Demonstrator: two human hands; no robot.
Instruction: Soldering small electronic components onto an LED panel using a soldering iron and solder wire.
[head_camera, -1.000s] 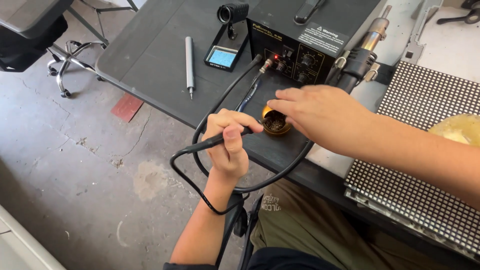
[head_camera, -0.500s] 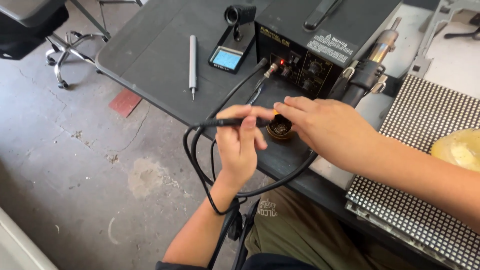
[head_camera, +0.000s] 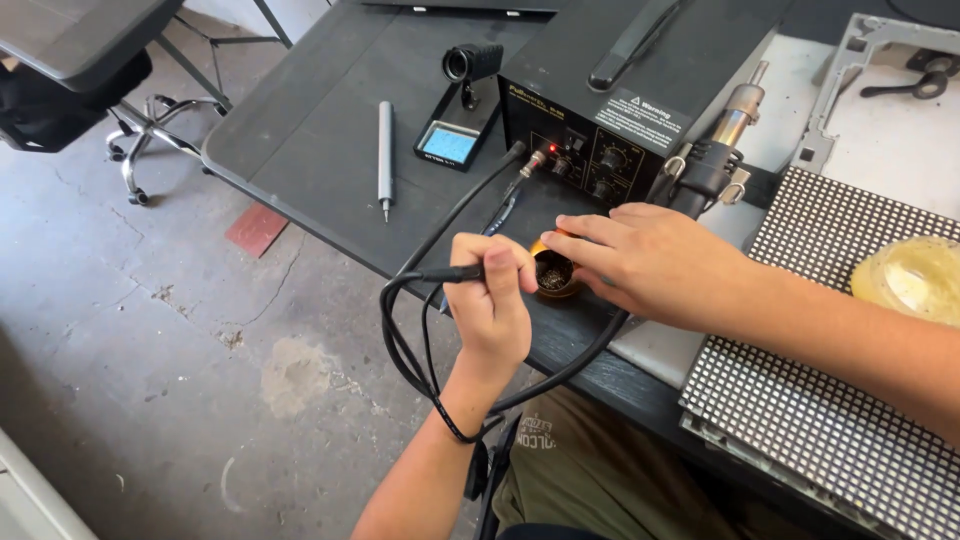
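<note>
My left hand (head_camera: 493, 305) grips a black soldering iron (head_camera: 455, 273) by its handle, tip pointing right into a small round orange tip-cleaner pot (head_camera: 555, 275) on the dark table edge (head_camera: 330, 235). The iron's black cable (head_camera: 410, 350) loops down below the table and back up to the black soldering station (head_camera: 600, 130). My right hand (head_camera: 650, 262) rests on the pot's right side, fingers steadying it.
A grey pen-shaped tool (head_camera: 384, 160) and a black stand with a blue sponge pad (head_camera: 455, 140) lie on the table. A hot-air handle (head_camera: 715, 160) sits in the station's holder. A dotted LED panel (head_camera: 830, 400) and a yellowish round lid (head_camera: 915, 278) are at right. An office chair (head_camera: 90, 100) stands at left.
My left hand raised the soldering iron and brought its tip rightward to the orange pot. My right hand stayed on the pot.
</note>
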